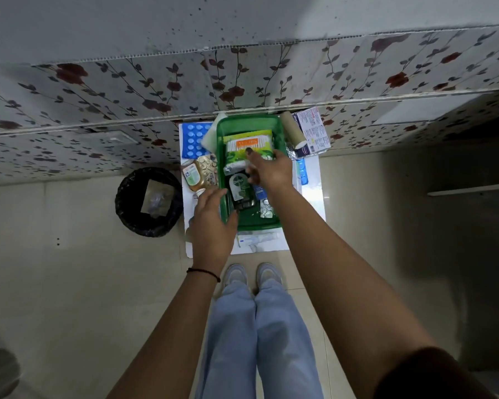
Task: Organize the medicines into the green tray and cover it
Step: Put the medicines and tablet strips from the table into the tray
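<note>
On the bench: green tray [249, 122] at centre, long axis running 12 to 6 o'clock, resting on the white bench [314, 197].
Tray contents, 12 o'clock end: cotton-bud pack [247, 145] with an orange label.
Tray contents, centre: dark green Dettol bottle [240, 191], cap towards 6 o'clock.
Tray contents, 4 o'clock side: silver blister strip [265, 210] beside the bottle.
Right hand [271, 171]: over the tray's middle, at 3 o'clock of the bottle; fingers curled on the cotton-bud pack's near edge; whether it truly grips, cannot tell.
Left hand [212, 223]: at the tray's 8 o'clock corner, fingers spread loosely, fingertips on the tray rim, holding nothing else.
Outside tray, 10 o'clock: blue blister sheet [193, 138].
Outside tray, 9 o'clock: amber bottle [195, 177] lying flat, touching the tray wall.
Outside tray, 2 o'clock: cardboard tube [293, 129] and a printed carton [314, 129] just beside it.
Outside tray, 6 o'clock: white tube pack [257, 237] along the bench's near edge.
Floor: pale tiles; black-lined bin [149, 201] at 9 o'clock of the bench.
Wall: floral-patterned panels [98, 90] behind the bench.
Person: light blue trousers [254, 341], pale shoes, dark thread on the left wrist.
</note>
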